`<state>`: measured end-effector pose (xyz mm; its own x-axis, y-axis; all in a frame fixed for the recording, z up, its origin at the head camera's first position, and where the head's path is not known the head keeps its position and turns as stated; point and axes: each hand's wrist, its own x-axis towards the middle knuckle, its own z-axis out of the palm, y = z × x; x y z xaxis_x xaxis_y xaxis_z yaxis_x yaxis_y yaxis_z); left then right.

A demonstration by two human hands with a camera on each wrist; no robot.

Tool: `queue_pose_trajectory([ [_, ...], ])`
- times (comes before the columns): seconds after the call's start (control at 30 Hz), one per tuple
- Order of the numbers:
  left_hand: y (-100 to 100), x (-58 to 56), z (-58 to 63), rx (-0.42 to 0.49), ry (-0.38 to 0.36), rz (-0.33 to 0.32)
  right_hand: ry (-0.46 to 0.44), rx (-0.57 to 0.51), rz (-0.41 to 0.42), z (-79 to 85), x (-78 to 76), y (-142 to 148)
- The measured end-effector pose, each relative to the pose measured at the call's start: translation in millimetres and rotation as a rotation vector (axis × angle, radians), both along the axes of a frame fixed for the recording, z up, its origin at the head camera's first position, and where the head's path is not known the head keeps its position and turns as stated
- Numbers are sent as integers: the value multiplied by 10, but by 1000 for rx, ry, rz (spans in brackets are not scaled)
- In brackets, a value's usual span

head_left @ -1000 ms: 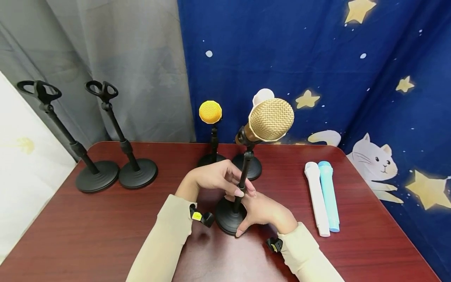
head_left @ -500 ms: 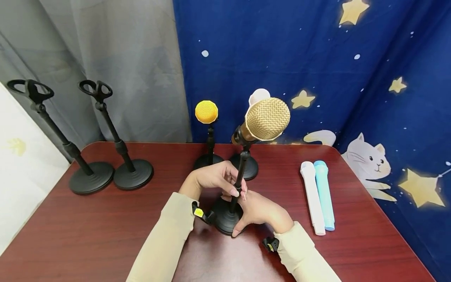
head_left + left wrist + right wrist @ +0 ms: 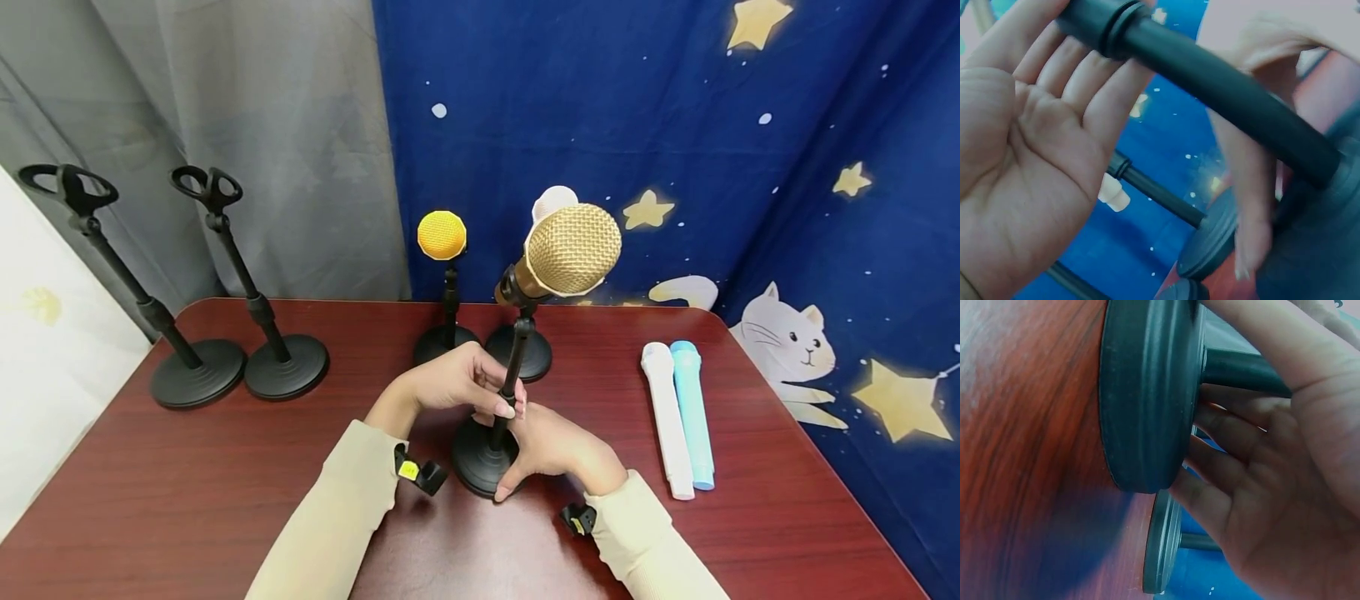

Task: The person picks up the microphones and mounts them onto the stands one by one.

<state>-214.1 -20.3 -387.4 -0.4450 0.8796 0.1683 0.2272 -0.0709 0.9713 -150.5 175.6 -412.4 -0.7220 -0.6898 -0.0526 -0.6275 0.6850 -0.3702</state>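
A gold microphone (image 3: 573, 250) sits tilted in the clip of a black desk stand at the middle of the table. My left hand (image 3: 448, 382) pinches the stand's pole (image 3: 515, 367) between thumb and fingers, at the collar. Lower down, my right hand (image 3: 564, 446) grips the round base (image 3: 478, 467), its thumb at the near edge and its fingers behind the pole. In the right wrist view the base (image 3: 1147, 394) stands on the table with the fingers against its rim. The left wrist view shows the pole (image 3: 1229, 94) slanting down from the left fingers.
Behind are a yellow microphone (image 3: 442, 235) and a partly hidden white microphone (image 3: 553, 200) on stands. Two black stands (image 3: 287, 367) with bare clips are at the left. A white microphone (image 3: 667, 425) and a light blue microphone (image 3: 693, 417) lie side by side at the right.
The head view has shifted slightly. Over the last half second my left wrist and forearm have moved a little left. Both hands keep their hold on the stand.
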Motion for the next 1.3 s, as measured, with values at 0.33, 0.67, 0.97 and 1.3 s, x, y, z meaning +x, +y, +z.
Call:
queue_pose_trajectory([
  [0.33, 27, 309, -6, -13, -5, 315, -93, -58, -52, 4, -1, -3],
  [0.67, 57, 437, -45, 23, 80, 476, -100, -58, -57, 24, 20, -6],
  [0.97, -6, 313, -1, 42, -30, 286, -73, -65, -23, 9, 21, 10],
  [1.3, -75, -96, 5, 18, -77, -110, -95, -31, -44, 9, 7, -25],
])
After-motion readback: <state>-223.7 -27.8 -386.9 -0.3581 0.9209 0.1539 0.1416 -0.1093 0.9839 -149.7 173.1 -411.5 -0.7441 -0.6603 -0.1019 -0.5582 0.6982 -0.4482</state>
